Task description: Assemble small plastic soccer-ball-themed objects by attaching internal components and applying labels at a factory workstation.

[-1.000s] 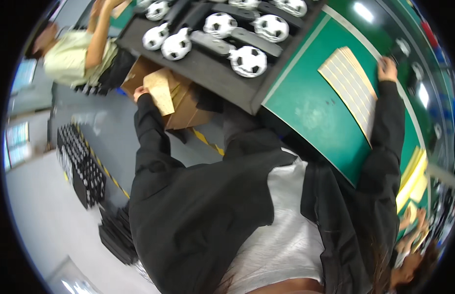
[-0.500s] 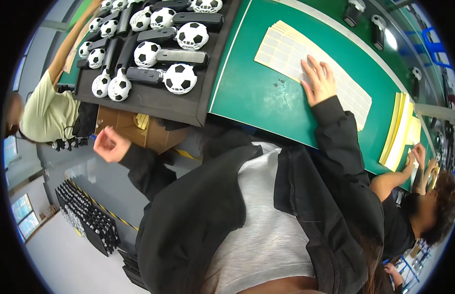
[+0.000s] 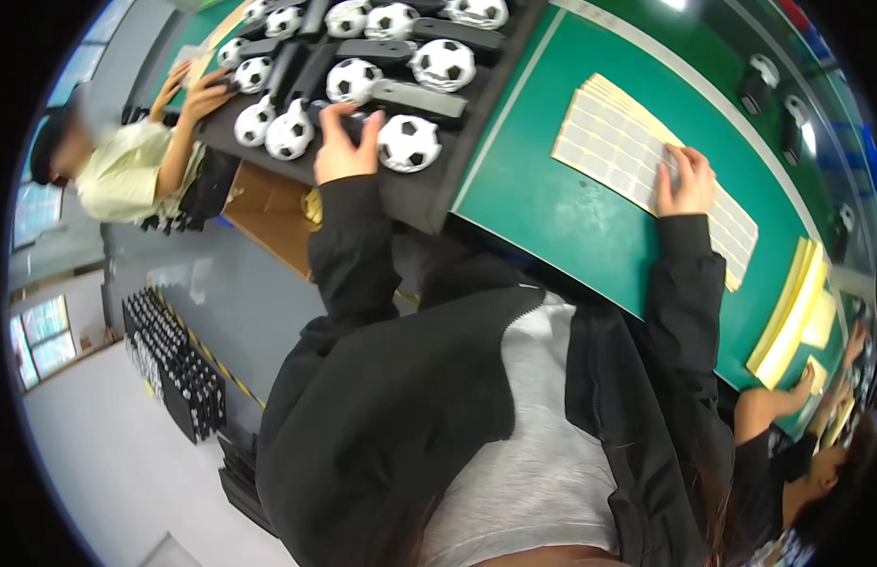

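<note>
My left hand [image 3: 348, 151] has its thumb and fingers around the black handle of a handheld device whose round head [image 3: 408, 144] looks like a black-and-white soccer ball. That device lies at the near edge of a dark tray [image 3: 415, 203] with several others like it. Over on the green table, my right hand [image 3: 688, 181] rests on a fanned stack of pale label sheets [image 3: 604, 142] with yellowish edges. Its thumb and fingers are apart, touching the sheet, and no object shows between them.
Yellow strips of paper [image 3: 788, 312] lie at the right of the green table [image 3: 542, 222]. More ball-headed devices [image 3: 795, 128] stand beyond its far edge. A co-worker in a light shirt [image 3: 131, 180] handles the tray's left side; another person [image 3: 788, 472] sits right. A cardboard box [image 3: 268, 208] stands below the tray.
My left hand has moved from beside the tray up and right onto a device's handle. My right hand stays on the label sheets, fingers more bent. The view has shifted; the left co-worker now reaches the tray.
</note>
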{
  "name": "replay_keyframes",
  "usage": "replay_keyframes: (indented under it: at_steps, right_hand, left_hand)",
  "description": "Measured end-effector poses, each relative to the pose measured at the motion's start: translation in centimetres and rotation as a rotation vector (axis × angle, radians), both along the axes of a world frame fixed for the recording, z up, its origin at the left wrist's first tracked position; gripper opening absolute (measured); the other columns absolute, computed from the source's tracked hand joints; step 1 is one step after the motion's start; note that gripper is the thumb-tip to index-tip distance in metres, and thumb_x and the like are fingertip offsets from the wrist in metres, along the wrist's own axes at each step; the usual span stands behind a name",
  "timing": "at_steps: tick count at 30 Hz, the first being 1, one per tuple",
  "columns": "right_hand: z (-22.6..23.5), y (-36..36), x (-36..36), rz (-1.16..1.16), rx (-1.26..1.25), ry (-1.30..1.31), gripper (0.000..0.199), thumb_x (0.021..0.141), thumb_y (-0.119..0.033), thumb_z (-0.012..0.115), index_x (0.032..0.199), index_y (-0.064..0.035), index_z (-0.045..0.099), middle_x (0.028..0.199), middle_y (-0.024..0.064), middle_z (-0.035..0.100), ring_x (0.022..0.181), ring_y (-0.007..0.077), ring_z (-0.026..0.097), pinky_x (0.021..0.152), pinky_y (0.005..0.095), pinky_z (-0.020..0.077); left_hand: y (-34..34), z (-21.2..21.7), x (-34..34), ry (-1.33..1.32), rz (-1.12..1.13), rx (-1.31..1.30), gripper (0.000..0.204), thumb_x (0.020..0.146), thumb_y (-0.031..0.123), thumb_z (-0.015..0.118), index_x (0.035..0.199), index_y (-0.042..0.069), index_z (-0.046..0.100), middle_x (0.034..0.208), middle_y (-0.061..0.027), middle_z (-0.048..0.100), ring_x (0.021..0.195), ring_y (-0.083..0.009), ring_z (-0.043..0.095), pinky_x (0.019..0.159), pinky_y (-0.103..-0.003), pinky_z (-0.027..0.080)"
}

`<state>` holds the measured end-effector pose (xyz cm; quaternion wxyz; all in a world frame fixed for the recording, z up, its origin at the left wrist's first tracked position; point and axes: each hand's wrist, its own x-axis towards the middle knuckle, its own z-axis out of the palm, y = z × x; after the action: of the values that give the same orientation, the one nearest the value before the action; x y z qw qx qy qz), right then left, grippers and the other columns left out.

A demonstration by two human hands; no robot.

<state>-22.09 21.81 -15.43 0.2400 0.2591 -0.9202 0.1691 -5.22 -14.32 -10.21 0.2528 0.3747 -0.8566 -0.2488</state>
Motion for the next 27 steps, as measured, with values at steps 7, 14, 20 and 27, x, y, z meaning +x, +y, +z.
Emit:
replay_keyframes:
  at_steps: [7,14,20,27]
  right_hand:
    - [-0.4,-0.8,0.6,-0.075,-0.151,-0.038,0.028,0.071,-0.017,0.059,0.099,-0.0120,0.057,0.105,0.0063,0.050,0.091,0.0242,0.049,0.079,0.0336,0.0387]
    - [0.4,-0.7,0.4,-0.086,-0.185,-0.153,0.024,0.068,-0.011,0.060,0.091,-0.0098,0.057,0.105,0.0053,0.051,0.095,0.0236,0.048,0.081,0.0351,0.0377]
    - [1.3,-0.6,-0.1,0.249,-0.367,-0.133,0.025,0.062,0.004,0.059,0.083,-0.0073,0.053,0.097,0.0057,0.054,0.088,0.0220,0.051,0.077,0.0319,0.0415]
    - [3.0,-0.8,1.4,0.474,-1.060,-0.640,0.026,0.066,0.013,0.056,0.085,-0.0030,0.048,0.085,0.0103,0.054,0.077,0.0184,0.053,0.066,0.0243,0.0449]
  left_hand:
    - [-1.5,-1.2,3.9,0.656,-0.241,0.353,0.036,0.073,-0.001,0.055,0.104,0.009,0.040,0.099,-0.0141,0.047,0.075,-0.0194,0.051,0.069,-0.027,0.043]
    - [3.8,4.9,2.5,0.812,-0.571,0.871,0.041,0.081,0.019,0.049,0.117,0.006,0.032,0.098,-0.0242,0.052,0.080,-0.0355,0.059,0.069,-0.036,0.048]
    - [12.9,5.3,-3.0,0.724,-0.908,1.158,0.039,0.075,0.018,0.058,0.107,0.002,0.042,0.085,-0.0206,0.059,0.071,-0.0289,0.061,0.067,-0.034,0.049]
    - [18.5,3.3,-5.6,0.747,-0.996,1.156,0.040,0.068,0.003,0.063,0.105,-0.001,0.048,0.093,-0.0197,0.057,0.074,-0.0251,0.059,0.068,-0.031,0.048]
